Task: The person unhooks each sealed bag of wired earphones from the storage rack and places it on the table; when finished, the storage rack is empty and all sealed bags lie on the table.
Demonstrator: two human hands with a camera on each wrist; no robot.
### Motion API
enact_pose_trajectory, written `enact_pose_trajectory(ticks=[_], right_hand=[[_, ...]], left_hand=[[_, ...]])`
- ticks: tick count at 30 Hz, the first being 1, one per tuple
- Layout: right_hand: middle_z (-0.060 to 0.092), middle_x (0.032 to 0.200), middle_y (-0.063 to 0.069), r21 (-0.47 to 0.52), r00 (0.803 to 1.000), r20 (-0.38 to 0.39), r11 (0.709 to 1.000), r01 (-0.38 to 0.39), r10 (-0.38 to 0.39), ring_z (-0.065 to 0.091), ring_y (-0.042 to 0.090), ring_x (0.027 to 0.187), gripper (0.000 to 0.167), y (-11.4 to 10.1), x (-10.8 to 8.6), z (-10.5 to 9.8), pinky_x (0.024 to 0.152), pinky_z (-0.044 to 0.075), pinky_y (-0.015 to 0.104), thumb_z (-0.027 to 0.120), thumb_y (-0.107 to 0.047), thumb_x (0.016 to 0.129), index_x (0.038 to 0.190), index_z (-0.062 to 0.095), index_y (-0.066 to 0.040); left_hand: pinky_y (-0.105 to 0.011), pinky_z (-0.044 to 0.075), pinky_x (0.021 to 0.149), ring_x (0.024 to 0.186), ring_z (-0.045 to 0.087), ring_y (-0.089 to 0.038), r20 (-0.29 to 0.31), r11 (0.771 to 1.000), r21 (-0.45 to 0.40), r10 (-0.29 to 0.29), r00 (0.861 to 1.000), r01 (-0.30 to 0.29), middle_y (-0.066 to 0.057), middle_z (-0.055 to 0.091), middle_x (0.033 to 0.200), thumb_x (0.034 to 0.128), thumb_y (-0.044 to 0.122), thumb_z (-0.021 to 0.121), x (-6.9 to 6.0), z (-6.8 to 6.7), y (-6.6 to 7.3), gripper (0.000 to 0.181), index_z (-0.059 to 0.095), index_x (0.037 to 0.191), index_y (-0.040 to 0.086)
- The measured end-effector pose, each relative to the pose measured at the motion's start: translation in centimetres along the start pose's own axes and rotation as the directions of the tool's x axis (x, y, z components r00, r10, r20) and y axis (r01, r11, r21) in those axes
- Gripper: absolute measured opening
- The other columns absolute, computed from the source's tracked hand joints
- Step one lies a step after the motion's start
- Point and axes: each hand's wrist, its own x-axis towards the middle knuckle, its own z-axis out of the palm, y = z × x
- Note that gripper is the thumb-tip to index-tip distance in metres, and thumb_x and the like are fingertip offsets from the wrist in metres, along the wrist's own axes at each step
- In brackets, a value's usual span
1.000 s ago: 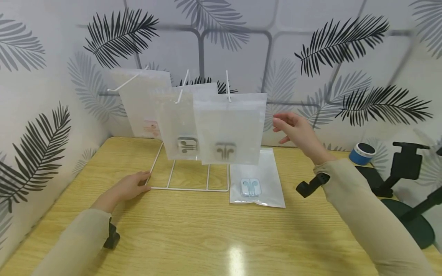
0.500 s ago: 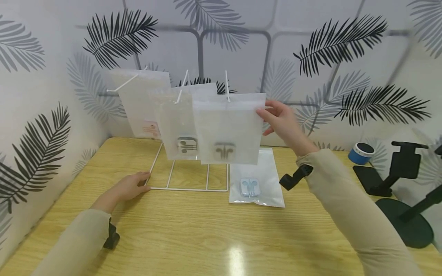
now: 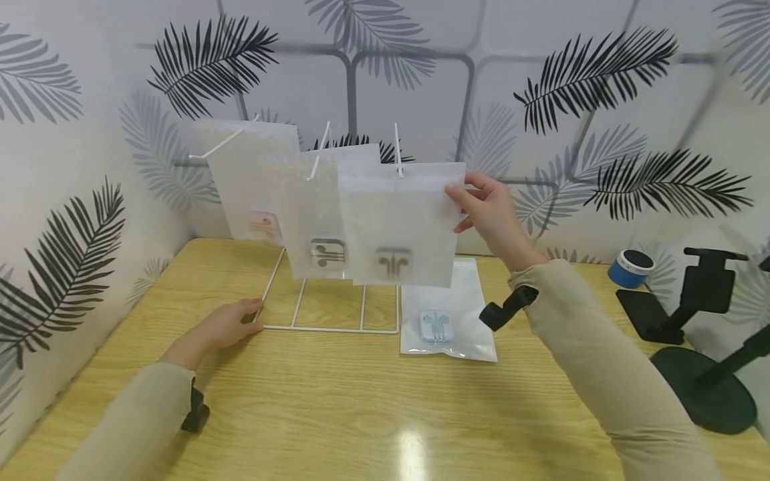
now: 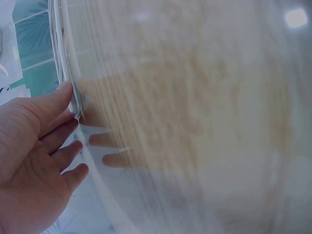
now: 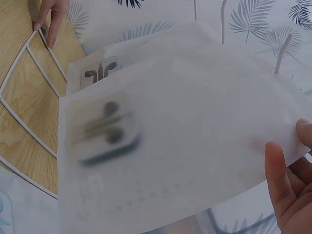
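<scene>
While right hand point(image 3: 490, 212) pinches bag point(image 3: 400, 217), probable earphones point(image 3: 393, 265) inside look blurred.

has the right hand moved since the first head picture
Yes: the right hand has moved left, away from the blue cylinder in the head view, and now pinches the front hanging bag by its right edge.

Blurry earphones point(image 5: 114, 135) inside frosted bag point(image 5: 195, 122)
</scene>
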Motion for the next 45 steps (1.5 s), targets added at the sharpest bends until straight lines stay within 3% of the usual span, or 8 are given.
enact_pose_trajectory(ticks=[5, 16, 24, 32, 45], right_hand=[[0.065, 0.093, 0.008, 0.009, 1.0, -0.004, 1.0, 0.014, -0.014, 0.063, 0.018, 0.074, 0.024, 0.0, -0.2, 0.0, 0.046, 0.052, 0.026, 0.064, -0.017, 0.088, 0.105, 0.062, -0.001], [0.066, 0.079, 0.003, 0.089, 0.993, -0.025, 0.989, 0.116, -0.115, 0.062, 0.015, 0.059, 0.006, 0.2, -0.6, 0.3, 0.041, 0.05, 0.024, 0.064, -0.011, 0.087, 0.091, 0.067, -0.008], [0.067, 0.081, 0.003, 0.08, 0.989, -0.062, 0.987, 0.141, -0.136, 0.059, 0.015, 0.056, 0.01, 0.1, -1.2, 0.4, 0.039, 0.047, 0.023, 0.066, -0.011, 0.086, 0.093, 0.07, -0.005], [0.067, 0.079, 0.004, 0.067, 0.981, -0.056, 0.98, 0.188, -0.184, 0.054, 0.015, 0.043, 0.012, -0.2, -2.2, 0.1, 0.039, 0.048, 0.024, 0.067, -0.014, 0.086, 0.094, 0.071, -0.006], [0.066, 0.071, 0.006, 0.07, 0.966, -0.051, 0.964, 0.255, -0.252, 0.051, 0.016, 0.037, 0.011, -1.2, -3.2, 0.0, 0.038, 0.047, 0.024, 0.066, -0.014, 0.086, 0.09, 0.071, -0.005]], left_hand=[[-0.058, 0.027, 0.099, 0.121, 0.032, -0.05, -0.001, 1.0, 0.004, 0.003, 1.0, -0.003, -0.033, 0.037, 0.134, 0.0916, 0.016, 0.057, 0.1, 0.0, -0.1, 0.053, 0.039, 0.132, -0.014], [-0.058, 0.027, 0.099, 0.122, 0.032, -0.05, 0.015, 1.0, -0.002, -0.004, 1.0, 0.004, -0.033, 0.035, 0.135, 0.0921, 0.018, 0.057, 0.1, 0.1, -0.1, 0.054, 0.038, 0.132, -0.013], [-0.058, 0.028, 0.099, 0.121, 0.033, -0.05, 0.01, 1.0, 0.007, 0.006, 1.0, -0.006, -0.033, 0.036, 0.134, 0.0915, 0.017, 0.057, 0.0, 0.0, 0.1, 0.054, 0.039, 0.131, -0.015], [-0.057, 0.028, 0.099, 0.121, 0.034, -0.05, 0.004, 1.0, 0.006, 0.009, 1.0, -0.009, -0.033, 0.037, 0.133, 0.0912, 0.017, 0.058, 0.0, -0.1, 0.3, 0.053, 0.04, 0.13, -0.015], [-0.058, 0.027, 0.099, 0.123, 0.031, -0.049, 0.008, 1.0, -0.017, 0.009, 1.0, -0.009, -0.033, 0.034, 0.135, 0.0919, 0.016, 0.057, 0.0, -0.1, 0.2, 0.053, 0.038, 0.131, -0.015]])
